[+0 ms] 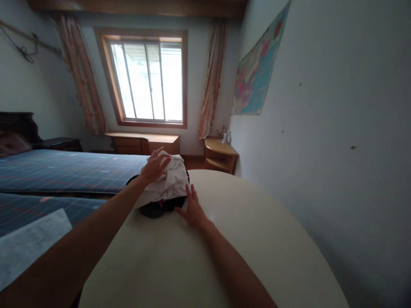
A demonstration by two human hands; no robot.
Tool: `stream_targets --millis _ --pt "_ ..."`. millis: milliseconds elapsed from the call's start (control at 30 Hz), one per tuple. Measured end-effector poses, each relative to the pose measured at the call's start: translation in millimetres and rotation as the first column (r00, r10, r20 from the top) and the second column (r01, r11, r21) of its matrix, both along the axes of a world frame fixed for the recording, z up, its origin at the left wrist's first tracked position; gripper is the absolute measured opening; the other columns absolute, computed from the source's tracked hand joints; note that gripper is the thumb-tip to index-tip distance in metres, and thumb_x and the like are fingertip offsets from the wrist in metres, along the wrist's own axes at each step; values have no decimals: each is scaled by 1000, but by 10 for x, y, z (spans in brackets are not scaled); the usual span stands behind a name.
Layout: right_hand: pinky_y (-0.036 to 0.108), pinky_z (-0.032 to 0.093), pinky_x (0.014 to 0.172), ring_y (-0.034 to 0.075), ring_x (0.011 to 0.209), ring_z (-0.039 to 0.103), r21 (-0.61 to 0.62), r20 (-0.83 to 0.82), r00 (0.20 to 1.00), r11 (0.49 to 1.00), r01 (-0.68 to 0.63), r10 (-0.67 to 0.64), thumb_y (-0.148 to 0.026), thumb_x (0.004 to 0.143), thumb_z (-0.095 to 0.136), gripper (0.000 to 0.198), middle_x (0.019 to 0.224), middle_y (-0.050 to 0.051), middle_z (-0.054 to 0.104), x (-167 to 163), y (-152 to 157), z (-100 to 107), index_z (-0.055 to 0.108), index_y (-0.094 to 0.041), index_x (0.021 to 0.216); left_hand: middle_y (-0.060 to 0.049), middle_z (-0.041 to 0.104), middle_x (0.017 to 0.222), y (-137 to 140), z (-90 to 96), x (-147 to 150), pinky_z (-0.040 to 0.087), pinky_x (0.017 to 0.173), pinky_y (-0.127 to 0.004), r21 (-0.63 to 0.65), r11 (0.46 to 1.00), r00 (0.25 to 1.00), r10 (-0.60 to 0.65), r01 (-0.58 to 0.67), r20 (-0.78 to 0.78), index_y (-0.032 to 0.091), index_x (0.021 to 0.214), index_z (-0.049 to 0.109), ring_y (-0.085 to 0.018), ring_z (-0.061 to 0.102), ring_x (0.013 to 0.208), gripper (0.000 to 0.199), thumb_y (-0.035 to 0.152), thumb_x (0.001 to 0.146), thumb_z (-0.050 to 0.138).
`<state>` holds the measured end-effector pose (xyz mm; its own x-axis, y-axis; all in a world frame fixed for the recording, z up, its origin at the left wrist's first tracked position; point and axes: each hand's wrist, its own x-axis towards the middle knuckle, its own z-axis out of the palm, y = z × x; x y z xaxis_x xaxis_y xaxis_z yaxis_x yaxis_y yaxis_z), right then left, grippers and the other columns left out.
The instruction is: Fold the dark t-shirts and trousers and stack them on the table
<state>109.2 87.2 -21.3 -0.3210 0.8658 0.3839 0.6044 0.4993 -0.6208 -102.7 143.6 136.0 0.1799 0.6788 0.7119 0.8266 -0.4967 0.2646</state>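
Observation:
A heap of clothes lies near the left edge of a cream round table (250,222). On top is a crumpled white garment (173,179), and dark cloth (154,209) shows beneath it with a small pink spot. My left hand (156,166) rests on the upper left of the white garment with its fingers spread. Beside the heap's right side, low by the tabletop, is my right hand (193,209). Its thumb and fingers are apart, close to the dark cloth; whether they touch it I cannot tell.
To the left are beds with blue plaid covers (80,171). A printed white sheet (35,244) lies at the lower left, partly behind my left arm. Past the table stand a wooden desk (160,139) and a corner shelf (221,147). A white wall (337,192) runs along the right.

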Motion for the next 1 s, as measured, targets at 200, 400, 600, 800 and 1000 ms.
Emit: stream_targets --millis 200,400,600,800,1000 --pt "49 20 118 29 151 0 13 233 967 995 99 -99 -42 92 54 81 165 10 -3 490 -265 25 8 -27 157 -14 48 141 -362 -40 532 26 116 -49 300 946 987 87 -125 137 18 119 54 -27 37 137 32 37 96 43" --pt "45 21 117 29 149 16 -15 486 827 944 331 -282 -46 97 39 61 161 11 24 1046 -603 198 34 -20 151 -13 52 140 -1016 -790 1475 35 112 -41 -44 995 990 -90 85 -110 16 128 52 -26 45 132 40 29 91 51" --pt "47 12 118 29 148 15 -40 554 744 881 472 -374 -58 95 32 68 160 9 28 1521 -934 75 38 -19 150 -12 47 148 -1304 -1569 1786 30 115 -44 -392 920 963 -115 10 -244 19 138 51 -29 38 139 51 36 90 53" --pt "51 7 118 29 148 16 -67 545 772 901 429 -327 -61 92 35 70 159 9 29 1661 -1085 -2 38 -21 150 -12 47 148 -1329 -1633 1653 32 112 -46 -416 905 929 -223 85 -295 27 138 53 -31 41 138 49 43 92 49" --pt "46 5 119 25 149 14 -22 528 786 920 391 -321 -60 90 39 70 161 7 24 1602 -1070 88 37 -23 150 -10 42 152 -1314 -1691 1640 24 116 -51 -377 926 944 -142 20 -298 29 141 50 -35 32 143 54 50 91 50"
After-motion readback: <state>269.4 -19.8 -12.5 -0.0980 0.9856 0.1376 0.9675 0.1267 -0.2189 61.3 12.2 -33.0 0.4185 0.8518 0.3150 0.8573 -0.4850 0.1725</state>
